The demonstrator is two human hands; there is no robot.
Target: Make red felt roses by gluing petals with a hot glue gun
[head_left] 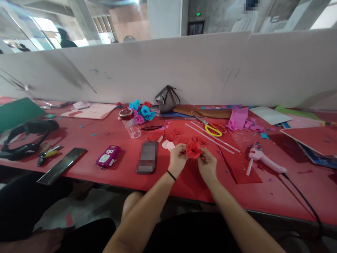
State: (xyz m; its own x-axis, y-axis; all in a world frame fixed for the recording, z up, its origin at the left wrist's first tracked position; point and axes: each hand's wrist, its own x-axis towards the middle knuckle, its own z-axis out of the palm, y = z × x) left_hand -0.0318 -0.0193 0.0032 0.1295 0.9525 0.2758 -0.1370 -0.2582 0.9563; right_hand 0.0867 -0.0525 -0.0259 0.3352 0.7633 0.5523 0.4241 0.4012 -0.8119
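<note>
Flower [193, 150], red paper, held just above counter [263, 196] near its front edge. Left hand [177, 160] and right hand [207, 164]: fingers pinched on opposite sides. Judgement: light pinches only, petals likely crush easily.

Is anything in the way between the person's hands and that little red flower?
Nothing visible. The left hand and the right hand both pinch the red flower directly, one on each side, over the red table.

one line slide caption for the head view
Left hand and right hand pinch a red craft flower over a red table, glue gun alongside.
</note>
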